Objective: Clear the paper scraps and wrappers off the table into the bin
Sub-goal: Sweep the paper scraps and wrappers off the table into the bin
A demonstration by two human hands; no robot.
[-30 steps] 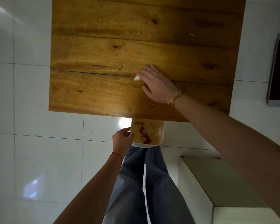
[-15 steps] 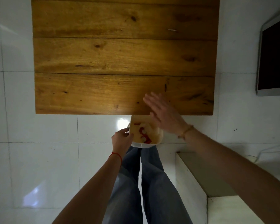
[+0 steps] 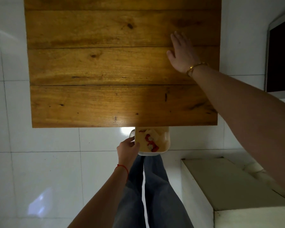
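A small white bin [image 3: 166, 142] hangs just below the near edge of the wooden table [image 3: 105, 66]. Inside it lie pale paper scraps and a red-and-white wrapper [image 3: 150, 143]. My left hand [image 3: 127, 148] grips the bin's left rim. My right hand [image 3: 182, 53] lies flat, palm down, on the right part of the tabletop with its fingers spread and pointing away from me. It holds nothing that I can see. No scrap shows on the visible tabletop; anything under the palm is hidden.
White glossy floor tiles [image 3: 39, 162] surround the table. A low white step or bench [image 3: 224, 183] stands at the lower right, next to my legs [image 3: 155, 191]. A dark screen with a pale frame [image 3: 280, 58] sits at the right edge.
My right hand has moved from over the bin at the near table edge back onto the tabletop, farther away and to the right. The bin stays under the edge in my left hand.
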